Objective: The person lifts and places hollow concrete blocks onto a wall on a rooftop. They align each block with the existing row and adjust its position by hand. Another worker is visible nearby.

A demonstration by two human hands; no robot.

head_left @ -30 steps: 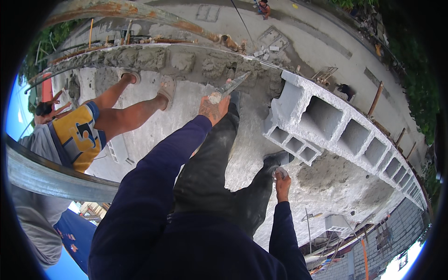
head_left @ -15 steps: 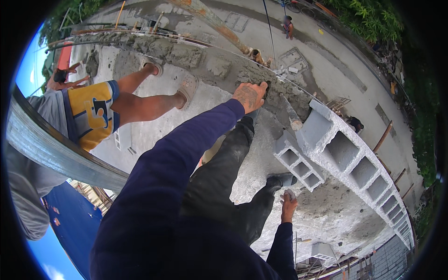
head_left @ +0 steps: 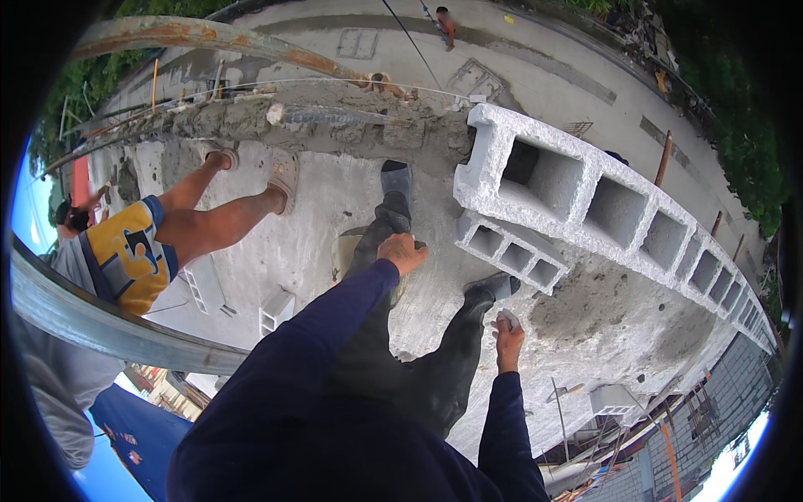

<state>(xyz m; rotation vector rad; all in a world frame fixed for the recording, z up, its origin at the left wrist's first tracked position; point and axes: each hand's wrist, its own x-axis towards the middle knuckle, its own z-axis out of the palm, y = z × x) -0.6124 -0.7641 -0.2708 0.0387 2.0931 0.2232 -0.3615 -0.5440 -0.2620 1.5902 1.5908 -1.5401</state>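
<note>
My left hand (head_left: pixel 403 253) is closed in front of my left leg; what it grips, if anything, is hidden. Between the curled fingers of my right hand (head_left: pixel 508 345) is a small grey lump (head_left: pixel 507 319). Ahead of my left shoe (head_left: pixel 396 178) runs a bed of wet grey mortar (head_left: pixel 360 134). To the right, a row of large hollow concrete blocks (head_left: pixel 577 222) begins at the end of this bed. A smaller-looking hollow block (head_left: pixel 512 251) lies against the row, just beyond my right shoe (head_left: pixel 502 286).
A grey pipe (head_left: pixel 335 115) juts out over the mortar, and a rusty pole (head_left: pixel 209 35) crosses the far left. A co-worker in yellow shorts (head_left: pixel 134 251) stands at left behind a curved metal bar (head_left: pixel 125 322). A road (head_left: pixel 535 75) lies beyond the wall's edge.
My left hand has drawn back from the mortar bed to in front of my leg. My right hand still has the grey lump. The view has shifted, moving the block row left and up.
</note>
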